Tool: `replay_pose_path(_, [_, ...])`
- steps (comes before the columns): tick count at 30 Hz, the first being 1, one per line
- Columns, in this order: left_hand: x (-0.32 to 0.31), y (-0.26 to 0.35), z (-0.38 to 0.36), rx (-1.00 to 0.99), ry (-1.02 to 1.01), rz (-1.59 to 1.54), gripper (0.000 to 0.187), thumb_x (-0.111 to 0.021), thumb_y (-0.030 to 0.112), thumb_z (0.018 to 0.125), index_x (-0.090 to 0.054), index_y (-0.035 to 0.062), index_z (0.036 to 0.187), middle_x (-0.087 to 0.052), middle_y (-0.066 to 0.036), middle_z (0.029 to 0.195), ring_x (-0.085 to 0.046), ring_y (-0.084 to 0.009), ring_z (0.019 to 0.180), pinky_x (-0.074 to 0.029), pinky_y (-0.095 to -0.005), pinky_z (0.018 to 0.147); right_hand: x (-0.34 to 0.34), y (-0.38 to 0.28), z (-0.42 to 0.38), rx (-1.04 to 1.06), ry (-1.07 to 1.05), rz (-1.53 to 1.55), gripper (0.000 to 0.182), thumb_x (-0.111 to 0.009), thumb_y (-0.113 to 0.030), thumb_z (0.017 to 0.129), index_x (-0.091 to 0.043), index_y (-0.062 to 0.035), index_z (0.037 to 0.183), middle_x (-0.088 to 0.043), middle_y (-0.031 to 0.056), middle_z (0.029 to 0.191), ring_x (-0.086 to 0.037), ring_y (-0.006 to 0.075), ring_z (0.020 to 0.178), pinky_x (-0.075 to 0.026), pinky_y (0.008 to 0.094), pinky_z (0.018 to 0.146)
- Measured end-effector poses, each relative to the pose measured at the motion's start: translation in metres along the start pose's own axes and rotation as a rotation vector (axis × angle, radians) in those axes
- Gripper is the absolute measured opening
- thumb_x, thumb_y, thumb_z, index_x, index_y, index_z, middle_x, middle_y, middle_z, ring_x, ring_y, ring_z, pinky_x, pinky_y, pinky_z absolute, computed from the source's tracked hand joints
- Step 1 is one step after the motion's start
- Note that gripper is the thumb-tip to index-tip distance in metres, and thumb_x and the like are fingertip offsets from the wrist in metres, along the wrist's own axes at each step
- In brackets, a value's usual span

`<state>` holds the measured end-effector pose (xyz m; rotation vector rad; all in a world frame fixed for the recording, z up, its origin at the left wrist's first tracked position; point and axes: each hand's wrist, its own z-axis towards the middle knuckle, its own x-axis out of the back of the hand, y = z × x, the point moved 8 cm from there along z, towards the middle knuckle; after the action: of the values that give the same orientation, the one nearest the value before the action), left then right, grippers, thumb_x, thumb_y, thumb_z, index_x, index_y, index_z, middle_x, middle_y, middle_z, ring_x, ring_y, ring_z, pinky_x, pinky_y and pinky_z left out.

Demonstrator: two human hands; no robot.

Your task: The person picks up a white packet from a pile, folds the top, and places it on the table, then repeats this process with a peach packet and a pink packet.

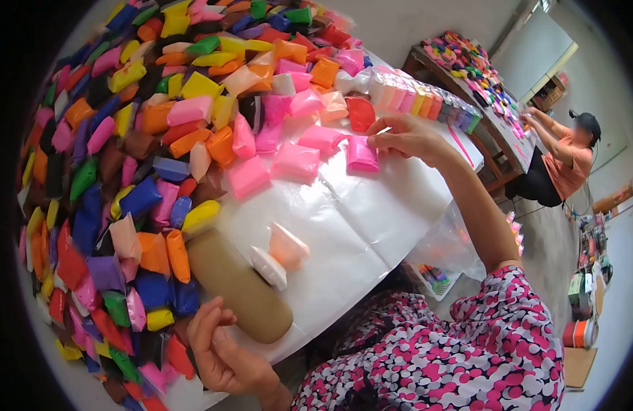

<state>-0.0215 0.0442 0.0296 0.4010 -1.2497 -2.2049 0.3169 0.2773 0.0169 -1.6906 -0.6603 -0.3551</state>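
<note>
My right hand (415,140) pinches the edge of a magenta clay packet (362,156) at the right end of a loose group of pink packets. Around it lie a pink packet (322,138), a larger pink packet (296,162) and a red packet (360,114). My left hand (227,353) is half curled with its fingers apart and nothing visible in them. It hovers by the lower end of a long brown slab with rounded corners (244,288), slightly blurred. Beside the slab rest a white packet (269,267) and a peach packet (287,248).
A big heap of multicoloured packets (152,171) covers the table's left and back. Clear-wrapped rows of coloured packets (426,96) stand at the back right. A plastic bag (450,240) hangs off the near edge. Another person (563,151) works at a second table.
</note>
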Motion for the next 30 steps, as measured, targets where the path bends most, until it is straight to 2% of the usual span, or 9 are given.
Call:
replay_pose_path(4, [-0.002, 0.002, 0.000, 0.001, -0.004, 0.035, 0.029, -0.037, 0.002, 0.093, -0.063, -0.0057, 0.106, -0.063, -0.016, 0.108, -0.056, -0.0166, 0.084, -0.047, -0.0279, 0.073, 0.000, 0.004, -0.017, 0.031, 0.078, 0.027, 0.038, -0.069, -0.024, 0.087, -0.058, -0.0031, 0.116, -0.058, -0.0004, 0.073, -0.051, 0.0042, 0.062, -0.039, 0.0213, 0.053])
replay_pose_path(7, [-0.002, 0.004, 0.000, -0.013, -0.019, 0.039, 0.029, -0.038, 0.002, 0.093, -0.062, -0.0052, 0.106, -0.063, -0.016, 0.108, -0.056, -0.0166, 0.084, -0.048, -0.0279, 0.073, -0.002, -0.002, -0.032, 0.144, 0.123, -0.106, 0.039, -0.071, -0.021, 0.086, -0.056, -0.0010, 0.116, -0.059, -0.0002, 0.071, -0.052, 0.0052, 0.062, -0.040, 0.0220, 0.055])
replay_pose_path(8, [-0.002, 0.004, 0.000, -0.013, -0.021, 0.039, 0.029, -0.038, 0.002, 0.093, -0.062, -0.0051, 0.106, -0.063, -0.016, 0.108, -0.056, -0.0166, 0.084, -0.047, -0.0279, 0.073, -0.003, 0.000, -0.032, 0.200, 0.143, -0.097, 0.047, -0.076, -0.029, 0.079, -0.059, 0.0017, 0.110, -0.063, 0.0066, 0.073, -0.060, 0.0143, 0.064, -0.046, 0.0287, 0.056])
replay_pose_path(15, [-0.001, 0.005, 0.000, 0.001, -0.014, 0.018, 0.028, -0.039, 0.003, 0.093, -0.063, -0.0046, 0.106, -0.063, -0.016, 0.108, -0.055, -0.0160, 0.083, -0.047, -0.0278, 0.072, -0.015, -0.015, -0.030, 0.199, 0.206, -0.222, 0.048, -0.077, -0.030, 0.076, -0.057, -0.0004, 0.107, -0.065, 0.0109, 0.075, -0.063, 0.0211, 0.067, -0.048, 0.0344, 0.061])
replay_pose_path(18, [-0.001, 0.006, 0.000, -0.013, -0.016, 0.026, 0.028, -0.039, 0.003, 0.093, -0.062, -0.0046, 0.106, -0.063, -0.016, 0.107, -0.055, -0.0160, 0.082, -0.046, -0.0284, 0.072, -0.011, -0.047, -0.048, 0.315, 0.465, -0.580, 0.045, -0.078, -0.030, 0.074, -0.059, -0.0025, 0.104, -0.065, 0.0112, 0.085, -0.064, 0.0257, 0.074, -0.049, 0.0378, 0.067])
replay_pose_path(21, [-0.003, 0.007, 0.000, -0.021, -0.028, 0.035, 0.028, -0.039, 0.003, 0.093, -0.063, -0.0046, 0.106, -0.063, -0.016, 0.106, -0.055, -0.0161, 0.082, -0.046, -0.0290, 0.072, -0.020, -0.072, -0.056, 0.619, 0.525, -0.565, 0.041, -0.078, -0.030, 0.074, -0.060, -0.0050, 0.100, -0.063, 0.0103, 0.090, -0.063, 0.0281, 0.081, -0.049, 0.0398, 0.070])
replay_pose_path(25, [-0.002, 0.008, -0.001, -0.043, -0.009, 0.070, 0.027, -0.040, 0.003, 0.092, -0.062, -0.0057, 0.105, -0.064, -0.016, 0.105, -0.055, -0.0165, 0.080, -0.046, -0.0288, 0.071, -0.078, -0.098, -0.048, 0.847, 0.334, -0.583, 0.034, -0.072, -0.030, 0.079, -0.061, -0.0063, 0.101, -0.059, 0.0139, 0.095, -0.062, 0.0302, 0.084, -0.050, 0.0401, 0.071])
replay_pose_path(28, [-0.001, 0.005, 0.000, -0.049, 0.024, 0.107, 0.027, -0.041, 0.002, 0.090, -0.061, -0.0076, 0.105, -0.064, -0.018, 0.103, -0.054, -0.0182, 0.078, -0.047, -0.0290, 0.069, -0.104, -0.085, -0.023, 0.695, 0.334, -0.727, 0.035, -0.069, -0.024, 0.080, -0.056, -0.0035, 0.106, -0.055, 0.0153, 0.091, -0.061, 0.0336, 0.081, -0.051, 0.0426, 0.069])
replay_pose_path(30, [0.003, 0.001, -0.002, -0.028, 0.042, 0.097, 0.026, -0.042, 0.002, 0.090, -0.061, -0.0073, 0.105, -0.064, -0.017, 0.104, -0.054, -0.0175, 0.078, -0.046, -0.0280, 0.069, -0.117, -0.078, -0.015, 0.749, 0.348, -0.862, 0.032, -0.067, -0.021, 0.081, -0.056, -0.0018, 0.104, -0.055, 0.0158, 0.092, -0.061, 0.0341, 0.081, -0.052, 0.0430, 0.069])
